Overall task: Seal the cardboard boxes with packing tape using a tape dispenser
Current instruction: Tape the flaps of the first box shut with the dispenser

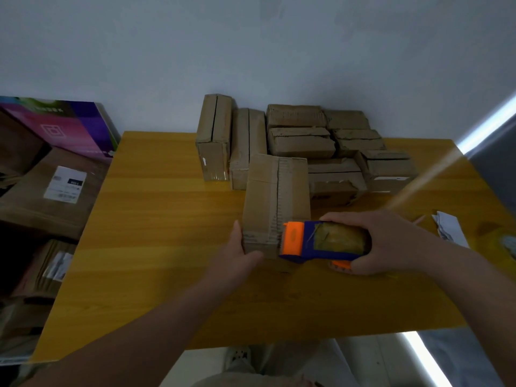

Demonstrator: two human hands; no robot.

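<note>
My left grip [238, 251] clamps the box [268, 196] steady at its 7 o'clock corner; my right grip [391, 241] clamps the tape dispenser [315, 243].

bare hands [391, 241] (pale perforated clog [240, 356])

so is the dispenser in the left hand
No, the right hand grips the dispenser at the box's near end, while the left hand holds the box.

Left hand [240, 251] on box [275, 202], right hand [391, 243] around tape dispenser [321, 241].
</note>
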